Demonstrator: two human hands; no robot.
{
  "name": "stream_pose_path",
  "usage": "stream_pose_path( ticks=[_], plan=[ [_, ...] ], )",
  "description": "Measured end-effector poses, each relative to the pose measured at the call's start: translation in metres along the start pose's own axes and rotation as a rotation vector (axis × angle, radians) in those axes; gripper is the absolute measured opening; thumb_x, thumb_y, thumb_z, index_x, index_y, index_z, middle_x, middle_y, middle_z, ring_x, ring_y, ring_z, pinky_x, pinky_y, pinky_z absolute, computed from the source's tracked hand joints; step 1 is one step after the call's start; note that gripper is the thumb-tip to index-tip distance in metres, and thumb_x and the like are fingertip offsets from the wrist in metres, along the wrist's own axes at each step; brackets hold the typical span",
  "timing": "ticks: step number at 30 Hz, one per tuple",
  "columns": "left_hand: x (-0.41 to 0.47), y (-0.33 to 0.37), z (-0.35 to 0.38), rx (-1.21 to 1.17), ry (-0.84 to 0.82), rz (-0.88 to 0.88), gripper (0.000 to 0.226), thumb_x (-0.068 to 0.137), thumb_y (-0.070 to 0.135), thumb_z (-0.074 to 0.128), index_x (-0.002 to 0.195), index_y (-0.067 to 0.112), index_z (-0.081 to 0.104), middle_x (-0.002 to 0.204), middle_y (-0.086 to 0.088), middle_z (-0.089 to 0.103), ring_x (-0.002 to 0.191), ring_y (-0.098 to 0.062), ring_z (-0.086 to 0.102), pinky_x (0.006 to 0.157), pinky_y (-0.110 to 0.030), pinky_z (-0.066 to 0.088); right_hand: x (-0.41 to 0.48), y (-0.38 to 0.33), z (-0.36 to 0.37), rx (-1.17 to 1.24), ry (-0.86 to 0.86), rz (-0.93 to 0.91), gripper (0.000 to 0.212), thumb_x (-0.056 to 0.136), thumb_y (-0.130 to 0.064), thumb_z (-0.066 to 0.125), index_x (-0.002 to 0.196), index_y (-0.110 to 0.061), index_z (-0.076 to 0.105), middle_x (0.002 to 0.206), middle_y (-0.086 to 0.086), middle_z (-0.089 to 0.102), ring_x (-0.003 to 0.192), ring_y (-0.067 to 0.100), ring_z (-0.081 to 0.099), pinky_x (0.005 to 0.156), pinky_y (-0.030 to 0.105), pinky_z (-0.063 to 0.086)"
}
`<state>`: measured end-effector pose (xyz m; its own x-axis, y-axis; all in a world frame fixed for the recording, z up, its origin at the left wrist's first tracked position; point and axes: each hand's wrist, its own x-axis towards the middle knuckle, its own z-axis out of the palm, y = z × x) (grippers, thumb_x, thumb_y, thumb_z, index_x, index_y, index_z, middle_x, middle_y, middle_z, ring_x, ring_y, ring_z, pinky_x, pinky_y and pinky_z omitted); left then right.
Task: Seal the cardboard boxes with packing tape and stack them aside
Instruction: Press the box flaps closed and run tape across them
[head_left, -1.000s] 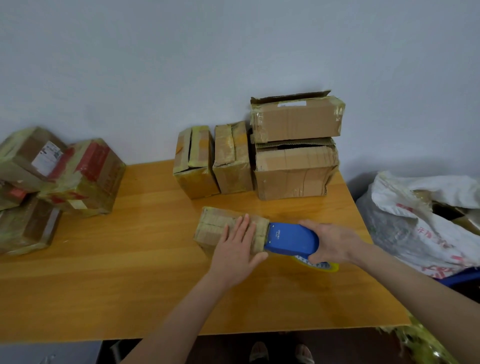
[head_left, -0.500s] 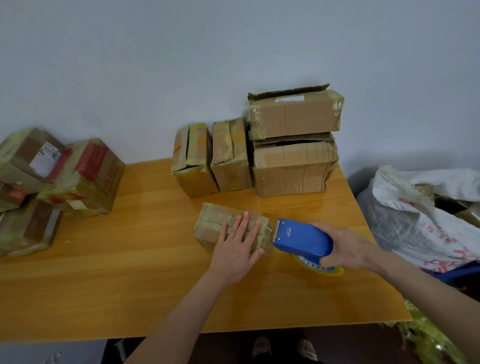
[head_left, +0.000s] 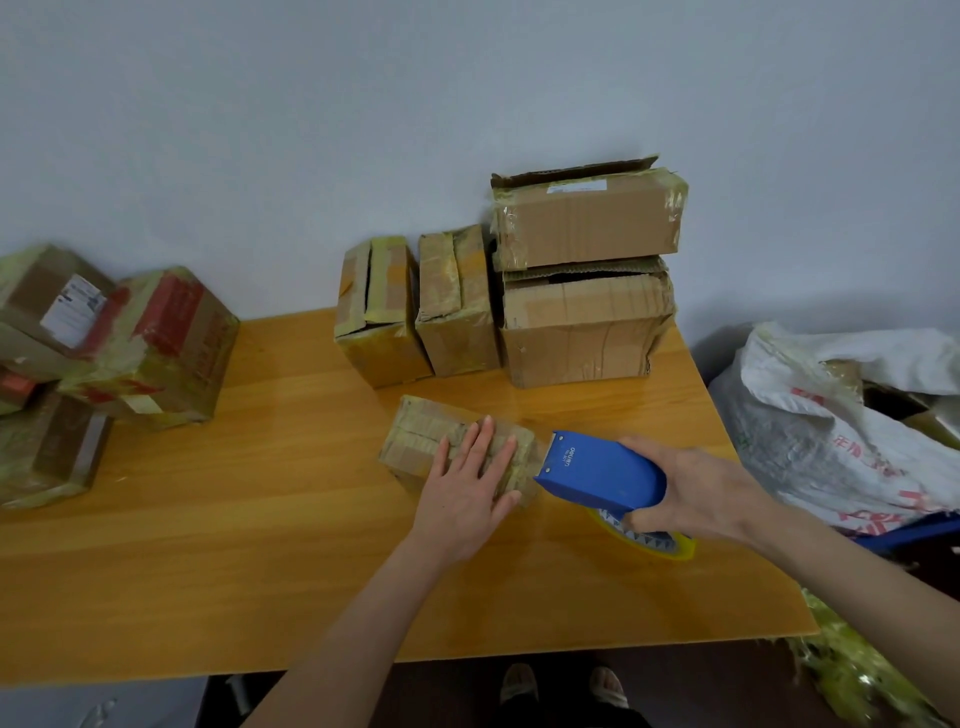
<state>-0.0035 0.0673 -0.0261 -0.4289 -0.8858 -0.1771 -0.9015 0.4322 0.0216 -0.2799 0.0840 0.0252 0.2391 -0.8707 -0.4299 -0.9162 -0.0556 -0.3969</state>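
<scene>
- Here, the left hand (head_left: 465, 499) lies flat on a small taped box (head_left: 415, 436) near the middle of the wooden surface (head_left: 260, 519), fingers (head_left: 480, 441) straight and pressing down.
- The right hand (head_left: 696, 491) grips a blue tape dispenser (head_left: 597, 475), whose front edge is at the box's right end.
- Two stacked boxes (head_left: 584, 332) stand behind, by the wall.
</scene>
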Motion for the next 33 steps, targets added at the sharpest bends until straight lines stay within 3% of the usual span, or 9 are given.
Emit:
stream_pose_path(
  ticks=[9,15,17,19,21,25,27,29,33],
  plan=[
    [0.003,-0.005,0.001,-0.017,-0.014,0.018,0.072,0.081,0.067,-0.015,0.143,0.033,-0.019,0.152,-0.001,-0.030,0.141,-0.017,-0.028,0.116,-0.043,-0.015,0.030,-0.020,0.014,0.020,-0.112,0.071,0.085,0.076,-0.039,0.068,0.147,-0.037,0.020,0.102,-0.006,0.053,0.092,0.019,0.054,0.067,0.030,0.047],
    [0.003,-0.007,-0.001,-0.016,-0.037,0.036,0.069,0.085,0.066,-0.009,0.144,0.032,-0.020,0.152,-0.001,-0.031,0.142,-0.017,-0.028,0.118,-0.044,-0.013,0.036,-0.019,0.002,0.179,-0.174,0.067,0.065,0.070,-0.035,0.073,0.128,-0.036,0.042,0.104,-0.006,0.057,0.093,0.019,0.057,0.078,0.035,0.050],
    [0.003,-0.009,0.001,-0.016,-0.023,0.046,0.074,0.080,0.068,-0.019,0.145,0.032,-0.018,0.153,0.000,-0.029,0.143,-0.018,-0.026,0.118,-0.044,-0.013,0.039,-0.019,-0.003,0.237,-0.198,0.071,0.055,0.070,-0.033,0.073,0.119,-0.029,0.050,0.101,-0.001,0.059,0.086,0.018,0.058,0.073,0.033,0.048],
    [0.001,-0.010,0.006,-0.037,0.006,0.055,0.077,0.079,0.069,-0.022,0.146,0.031,-0.013,0.155,-0.001,-0.024,0.145,-0.020,-0.021,0.116,-0.043,-0.013,0.034,-0.016,-0.001,0.195,-0.218,0.111,0.049,0.069,-0.033,0.072,0.114,-0.024,0.055,0.083,-0.002,0.059,0.072,0.014,0.056,0.062,0.030,0.044],
    [0.002,-0.011,0.006,-0.055,0.020,0.055,0.079,0.080,0.071,-0.020,0.147,0.031,-0.010,0.156,0.000,-0.022,0.145,-0.020,-0.019,0.114,-0.041,-0.016,0.026,-0.006,0.005,0.122,-0.191,0.118,0.054,0.064,-0.036,0.071,0.114,-0.021,0.055,0.074,-0.004,0.056,0.065,0.013,0.053,0.057,0.029,0.040],
    [0.008,-0.019,0.001,-0.068,-0.002,0.084,0.079,0.078,0.073,-0.021,0.146,0.034,-0.011,0.155,0.004,-0.022,0.143,-0.016,-0.022,0.118,-0.043,-0.012,0.019,0.012,0.001,0.354,-0.095,0.092,0.069,0.050,-0.042,0.067,0.117,-0.028,0.057,0.098,-0.001,0.064,0.084,0.015,0.062,0.068,0.029,0.048],
    [0.012,-0.024,-0.007,-0.087,-0.023,0.115,0.069,0.085,0.064,-0.005,0.147,0.034,-0.013,0.156,0.008,-0.018,0.143,-0.013,-0.023,0.119,-0.046,-0.009,0.021,0.013,-0.005,0.423,-0.030,0.068,0.067,0.049,-0.041,0.066,0.114,-0.031,0.057,0.100,-0.002,0.063,0.087,0.015,0.062,0.072,0.029,0.049],
    [0.011,-0.025,-0.014,-0.080,-0.035,0.107,0.074,0.078,0.054,0.005,0.147,0.033,-0.015,0.156,0.011,-0.016,0.143,-0.013,-0.021,0.119,-0.050,-0.005,0.023,0.012,-0.009,0.505,0.017,0.061,0.066,0.051,-0.037,0.069,0.115,-0.033,0.057,0.103,-0.003,0.063,0.090,0.014,0.062,0.075,0.029,0.050],
    [0.010,-0.012,-0.015,-0.092,0.019,-0.169,0.082,0.079,0.075,0.008,0.150,0.038,-0.005,0.155,-0.001,-0.018,0.147,-0.022,-0.014,0.114,-0.050,-0.012,0.024,0.004,-0.013,0.769,0.062,0.064,0.064,0.053,-0.026,0.070,0.116,-0.033,0.059,0.105,-0.001,0.064,0.094,0.018,0.063,0.075,0.029,0.051]
  ],
)
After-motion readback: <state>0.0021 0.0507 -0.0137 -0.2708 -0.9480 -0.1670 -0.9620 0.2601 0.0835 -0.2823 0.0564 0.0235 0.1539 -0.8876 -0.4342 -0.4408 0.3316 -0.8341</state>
